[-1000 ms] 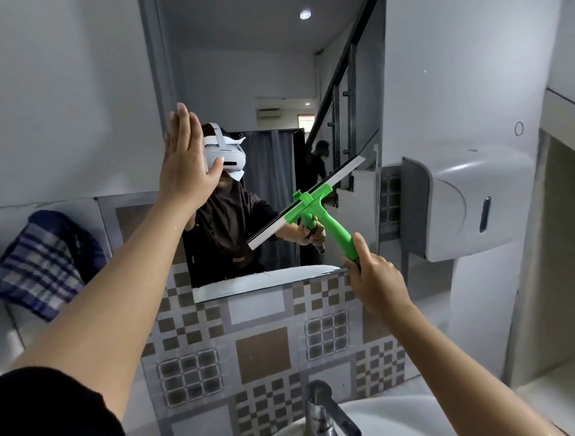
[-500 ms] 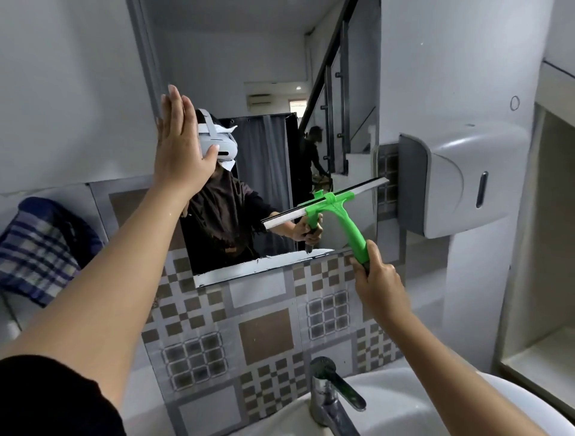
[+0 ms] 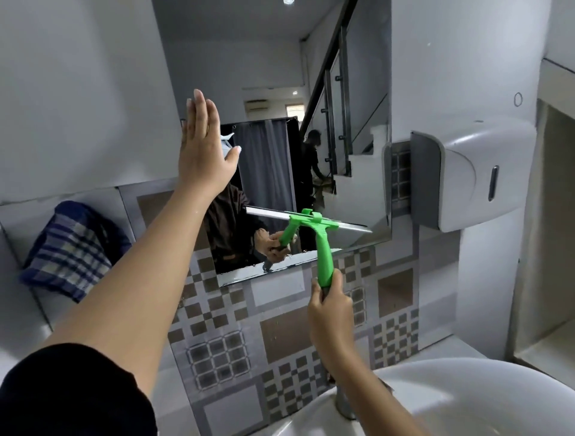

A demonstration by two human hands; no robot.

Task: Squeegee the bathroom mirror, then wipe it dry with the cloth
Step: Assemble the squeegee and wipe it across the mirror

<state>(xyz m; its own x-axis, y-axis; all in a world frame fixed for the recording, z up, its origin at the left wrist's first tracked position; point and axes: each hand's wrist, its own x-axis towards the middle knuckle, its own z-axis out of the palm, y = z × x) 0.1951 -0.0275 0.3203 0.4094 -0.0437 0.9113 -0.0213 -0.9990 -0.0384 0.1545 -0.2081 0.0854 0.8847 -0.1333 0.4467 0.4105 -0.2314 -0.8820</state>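
Green squeegee (image 3: pixel 322 246), blue-and-white plaid cloth (image 3: pixel 70 250), brown-grey checkered tiles (image 3: pixel 280 339)

Soft, even, cool-white light fills the room, moderately bright, with no hard shadows. A ceiling lamp (image 3: pixel 287 1) reflected at the top of the mirror (image 3: pixel 357 77) shows as a small blown-out spot. A pale sheen lies on the wall dispenser (image 3: pixel 473 174) and along the basin (image 3: pixel 466 401) rim. The wide lens bows straight lines: wall edges and the mirror's sides lean toward the frame edges. Focus is fairly sharp at centre, while the sleeve (image 3: pixel 71 395) in the lower left corner is dark and soft
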